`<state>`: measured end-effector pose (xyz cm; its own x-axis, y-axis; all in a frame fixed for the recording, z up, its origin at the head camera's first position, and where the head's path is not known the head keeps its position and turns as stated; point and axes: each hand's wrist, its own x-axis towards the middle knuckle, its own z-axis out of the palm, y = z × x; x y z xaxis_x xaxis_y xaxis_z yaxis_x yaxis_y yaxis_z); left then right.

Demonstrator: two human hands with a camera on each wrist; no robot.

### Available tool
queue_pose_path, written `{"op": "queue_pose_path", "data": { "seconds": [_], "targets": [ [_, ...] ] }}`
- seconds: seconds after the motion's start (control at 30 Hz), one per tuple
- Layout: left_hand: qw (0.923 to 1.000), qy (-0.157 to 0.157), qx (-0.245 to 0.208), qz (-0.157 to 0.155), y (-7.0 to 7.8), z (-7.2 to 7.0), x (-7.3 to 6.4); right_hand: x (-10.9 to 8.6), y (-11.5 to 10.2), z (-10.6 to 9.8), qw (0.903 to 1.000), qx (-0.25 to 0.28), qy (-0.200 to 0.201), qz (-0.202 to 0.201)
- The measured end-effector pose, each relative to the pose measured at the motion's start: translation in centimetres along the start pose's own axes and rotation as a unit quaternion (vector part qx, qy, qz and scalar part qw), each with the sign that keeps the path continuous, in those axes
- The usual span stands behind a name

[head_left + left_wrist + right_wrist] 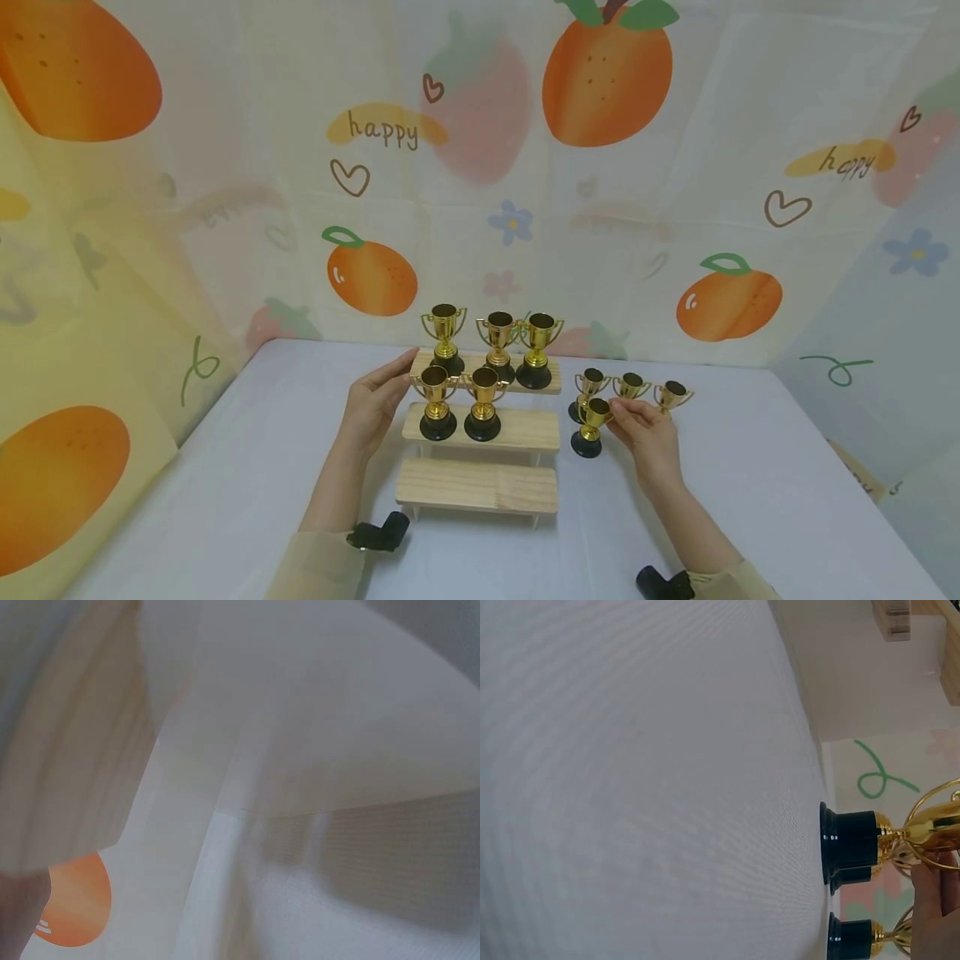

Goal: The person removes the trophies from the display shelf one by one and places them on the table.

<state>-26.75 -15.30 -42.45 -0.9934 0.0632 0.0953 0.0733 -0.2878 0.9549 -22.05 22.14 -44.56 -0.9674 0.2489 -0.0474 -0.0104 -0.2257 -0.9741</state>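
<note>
My right hand (651,437) pinches a small gold trophy cup (597,413) with a black base, near its cup and handle. The trophy stands upright with its base at the tabletop; the right wrist view shows the fingers (937,900) at its cup (937,829). My left hand (372,404) rests its extended fingers against the left end of the top shelf (555,379) of a wooden three-step stand. Three gold trophies, one of them the left trophy (444,329), stand on that shelf. Two more, including a front trophy (484,400), stand on the middle shelf (532,429).
Behind the held trophy, three similar trophies (674,393) stand on the white-covered table (750,467). The lowest shelf (480,483) of the stand faces me. A fruit-patterned cloth backdrop (600,183) hangs behind the table.
</note>
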Motion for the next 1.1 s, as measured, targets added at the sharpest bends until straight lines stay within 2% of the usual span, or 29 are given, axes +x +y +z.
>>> {"op": "queue_pose_path", "data": {
  "seconds": [0.13, 0.23, 0.4, 0.57, 0.73, 0.93, 1.1],
  "targets": [
    [1.0000, 0.000, -0.003, -0.001, 0.0, 0.0, 0.0, 0.0, 0.0, 0.0, 0.9999, -0.004, 0.009, -0.008],
    [1.0000, -0.002, -0.006, 0.000, 0.0, 0.0, -0.1, 0.1, -0.1, 0.1, 0.9992, -0.018, 0.031, -0.020],
    [1.0000, -0.002, -0.006, 0.002, 0.1, 0.0, -0.1, 0.1, -0.5, 0.2, 0.9955, -0.063, 0.061, -0.036],
    [1.0000, 0.000, -0.004, 0.001, 0.1, 0.1, -0.1, -0.1, -0.9, 0.3, 0.9884, -0.115, 0.088, -0.046],
    [1.0000, 0.001, -0.008, 0.000, 0.0, 0.0, 0.0, -0.3, -1.2, 0.7, 0.9793, -0.146, 0.117, -0.078],
    [1.0000, -0.001, -0.004, 0.002, 0.1, 0.1, 0.0, -0.8, -1.6, 1.6, 0.9738, -0.117, 0.143, -0.133],
    [1.0000, -0.001, -0.006, 0.003, 0.1, 0.0, -0.1, -1.6, -2.3, 2.8, 0.9678, -0.094, 0.139, -0.188]
  ]
}}
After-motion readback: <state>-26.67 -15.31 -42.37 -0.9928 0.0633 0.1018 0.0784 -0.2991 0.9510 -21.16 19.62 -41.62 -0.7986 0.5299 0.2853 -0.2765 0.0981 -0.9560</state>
